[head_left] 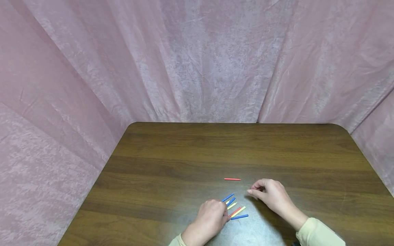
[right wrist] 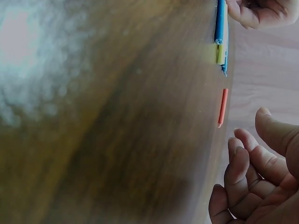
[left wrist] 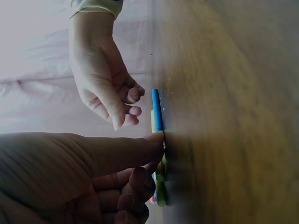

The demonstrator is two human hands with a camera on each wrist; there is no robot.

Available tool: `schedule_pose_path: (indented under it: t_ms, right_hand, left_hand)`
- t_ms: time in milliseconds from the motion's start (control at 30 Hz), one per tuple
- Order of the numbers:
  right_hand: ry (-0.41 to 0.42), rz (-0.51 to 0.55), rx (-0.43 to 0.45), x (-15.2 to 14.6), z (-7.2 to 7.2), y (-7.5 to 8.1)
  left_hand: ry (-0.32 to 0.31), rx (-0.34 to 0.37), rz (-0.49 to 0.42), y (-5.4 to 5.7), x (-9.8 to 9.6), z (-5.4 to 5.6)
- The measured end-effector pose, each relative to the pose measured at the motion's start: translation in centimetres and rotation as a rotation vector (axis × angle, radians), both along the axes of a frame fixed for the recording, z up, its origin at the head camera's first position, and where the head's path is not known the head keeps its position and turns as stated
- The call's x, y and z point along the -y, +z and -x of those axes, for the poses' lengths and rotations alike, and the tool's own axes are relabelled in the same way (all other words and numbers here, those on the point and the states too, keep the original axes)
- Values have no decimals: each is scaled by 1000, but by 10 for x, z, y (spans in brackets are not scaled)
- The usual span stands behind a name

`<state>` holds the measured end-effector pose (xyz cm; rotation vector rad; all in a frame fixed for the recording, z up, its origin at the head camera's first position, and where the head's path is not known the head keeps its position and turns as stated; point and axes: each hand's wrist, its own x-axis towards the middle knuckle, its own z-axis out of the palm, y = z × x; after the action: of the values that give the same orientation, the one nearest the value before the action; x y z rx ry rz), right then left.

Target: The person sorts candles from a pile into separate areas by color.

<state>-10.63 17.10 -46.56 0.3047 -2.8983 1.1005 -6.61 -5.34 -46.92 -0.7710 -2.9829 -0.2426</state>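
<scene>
Nearest the head camera, the right sleeve [head_left: 320, 233], pale yellow, reaches in from the lower right, while just a cuff of the left sleeve [head_left: 177, 241] shows at the bottom edge. Beyond them the left hand [head_left: 209, 216] is low over the table [head_left: 147, 171], its fingers curled, thumb and forefinger pinching at the near ends of a loose fan of slim sticks; exactly which ones they grip I cannot tell. Those sticks spread out to the right of the hand, some partly hidden by it: the blue stick nearest the person [head_left: 239, 217], a yellow stick [head_left: 238, 212] just beside it, one red stick [head_left: 235, 212] running in under the fingertips, then more yellow and blue ones farther out. Well apart from the fan, on its far side, the lone red stick [head_left: 232, 179] lies flat, roughly parallel to the table's far edge. To the right of it the right hand [head_left: 274, 198] hangs above the wood with its fingers loosely bent and holding nothing; the right wrist view shows the thumb standing away from the other fingers. The tabletop is brown with a dark wood grain and rounded far corners, and a pale sheen of light spreads over its near middle. Behind and along both sides hangs a pink velvety curtain [head_left: 215, 61], falling in soft folds past the table's edges.
</scene>
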Motion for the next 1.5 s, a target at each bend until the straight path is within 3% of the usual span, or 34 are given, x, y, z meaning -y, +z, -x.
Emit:
schedule_pose_path:
  t_ms: [267, 933, 1267, 1500]
  right_hand:
    - [-3, 13, 4, -2, -4, 1]
    - [-2, 31, 12, -4, -16, 2]
    - [2, 82, 44, -2, -24, 2]
    - [40, 104, 35, 1, -30, 2]
  left_hand:
    - [8, -32, 5, 1, 2, 0]
    - [17, -14, -77, 4, 11, 4]
    - [-8, 20, -226, 5, 21, 13]
    - [-3, 107, -333, 13, 31, 24]
